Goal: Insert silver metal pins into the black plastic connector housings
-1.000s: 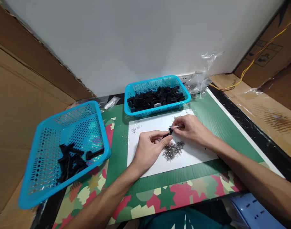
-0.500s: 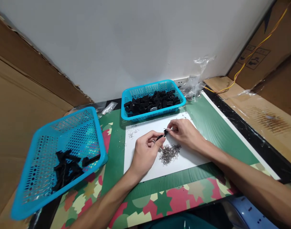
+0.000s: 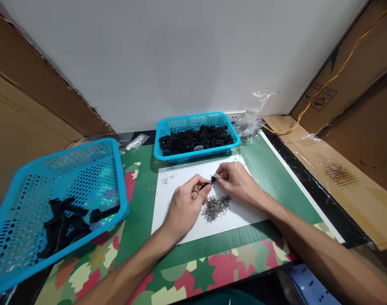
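Observation:
My left hand (image 3: pixel 187 202) pinches a small black part (image 3: pixel 205 185) between thumb and fingers, above a white sheet (image 3: pixel 187 231). Close by on the right, my right hand (image 3: pixel 236 178) grips slim metal tweezers (image 3: pixel 218 176), their tips at the black part's end. Whether the tips hold a tiny piece is too small to make out. Just below both hands lies a heap of small shiny metal pieces (image 3: pixel 215 208) on the sheet. A few more loose metal pieces (image 3: pixel 167 178) are scattered at its upper left.
A blue basket (image 3: pixel 196 157) full of black parts stands behind the sheet. At left is a larger blue basket (image 3: pixel 122 186) with several longer black pieces (image 3: pixel 64 222). Clear plastic bags (image 3: pixel 249 123) lie at the back right. Cardboard (image 3: pixel 333 169) borders the right side.
The whole view has shifted, so everything sits a little further left. Both hands stay together over the sheet, still holding the black part and the tweezers.

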Demonstrator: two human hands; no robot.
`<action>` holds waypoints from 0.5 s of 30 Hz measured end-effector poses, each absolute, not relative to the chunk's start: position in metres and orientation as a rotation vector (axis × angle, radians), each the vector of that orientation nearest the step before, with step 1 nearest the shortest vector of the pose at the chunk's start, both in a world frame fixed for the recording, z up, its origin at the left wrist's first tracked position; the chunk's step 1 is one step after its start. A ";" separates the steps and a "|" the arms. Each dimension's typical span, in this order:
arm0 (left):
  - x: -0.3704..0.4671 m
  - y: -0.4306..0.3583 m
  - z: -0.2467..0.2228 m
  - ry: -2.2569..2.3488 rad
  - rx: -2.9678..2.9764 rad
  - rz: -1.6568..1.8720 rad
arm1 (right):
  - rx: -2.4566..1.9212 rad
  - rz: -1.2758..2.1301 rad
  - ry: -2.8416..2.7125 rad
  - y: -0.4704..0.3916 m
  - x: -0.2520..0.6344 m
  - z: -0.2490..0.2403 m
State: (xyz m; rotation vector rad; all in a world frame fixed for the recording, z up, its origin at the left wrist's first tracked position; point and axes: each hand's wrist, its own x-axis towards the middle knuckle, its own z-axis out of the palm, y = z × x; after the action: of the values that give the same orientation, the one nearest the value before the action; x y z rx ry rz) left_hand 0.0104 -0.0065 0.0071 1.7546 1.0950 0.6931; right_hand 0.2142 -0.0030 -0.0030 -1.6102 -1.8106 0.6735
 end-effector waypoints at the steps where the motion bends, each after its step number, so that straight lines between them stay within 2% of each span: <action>1: 0.010 -0.008 0.008 1.109 1.824 0.666 | -1.596 0.684 -1.823 -0.003 0.215 -0.002; 6: 0.010 -0.016 0.015 1.128 2.079 0.562 | -1.543 0.725 -1.871 -0.005 0.221 0.006; 15: 0.010 -0.014 0.017 1.097 2.047 0.558 | -1.548 0.789 -1.806 -0.004 0.224 0.008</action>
State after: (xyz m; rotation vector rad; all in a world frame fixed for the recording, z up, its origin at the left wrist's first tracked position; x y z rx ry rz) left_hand 0.0098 -0.0144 0.0173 2.0468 1.0973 0.5575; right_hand 0.2240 -0.0044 0.0077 -1.5478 -1.8059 0.7887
